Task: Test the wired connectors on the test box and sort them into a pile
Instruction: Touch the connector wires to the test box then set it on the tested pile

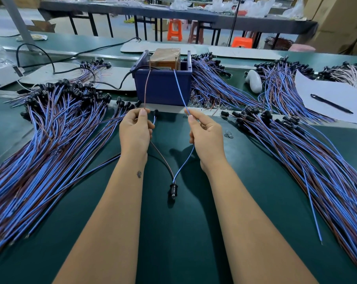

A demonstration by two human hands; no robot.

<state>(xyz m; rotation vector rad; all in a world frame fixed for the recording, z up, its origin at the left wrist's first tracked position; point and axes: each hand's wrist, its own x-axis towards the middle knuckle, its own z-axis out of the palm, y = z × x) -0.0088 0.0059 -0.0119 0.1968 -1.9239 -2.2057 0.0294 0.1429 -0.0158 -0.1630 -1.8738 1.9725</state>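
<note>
Now I'm mid-test: my left hand pinches the brown wire, my right hand the blue wire, both reaching the test box at twelve o'clock. Their connector dangles at six. Next, probably, it goes onto a pile.

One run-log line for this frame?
left hand: pinches brown wire | right hand: pinches blue wire | wire ends: up at blue plastic test box | black socket connector: hangs below
</note>
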